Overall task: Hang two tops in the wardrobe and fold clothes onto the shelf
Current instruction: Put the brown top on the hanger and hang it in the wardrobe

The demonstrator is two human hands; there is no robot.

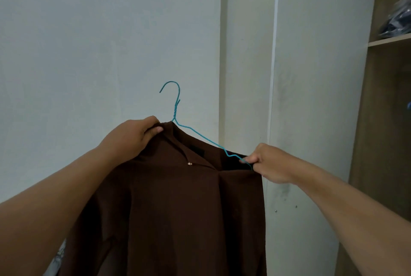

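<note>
A: What is in the middle?

B: A brown top (178, 209) is hanging on a blue wire hanger (195, 131). The top is being held up in the air, to the left of the wardrobe (382, 120), in front of the white wall (89, 42). The hanger's hook is sticking up above the collar and is not hooked on anything.

A: Who is holding it?

B: A person is holding it with two bare hands. The left hand (131, 135) is gripping the left shoulder of the top, just left of the hanger's neck. Its fingers are curled over the cloth and the thumb is pressing on the front.

A: And the other hand?

B: The right hand (269, 162) is holding the right end of the hanger, on the side closer to the wardrobe. Its fingers are curled tight, pinching the blue wire and the edge of the cloth together. That part of the wire is lying bare on top of the cloth, not inside it.

A: What is near the wardrobe?

B: A white door (315, 98) is standing open right beside it, between the top and the wardrobe. Inside the wardrobe a wooden shelf (389, 41) is showing up high. A clear bag with something dark blue (398, 20) is sitting on that shelf.
</note>
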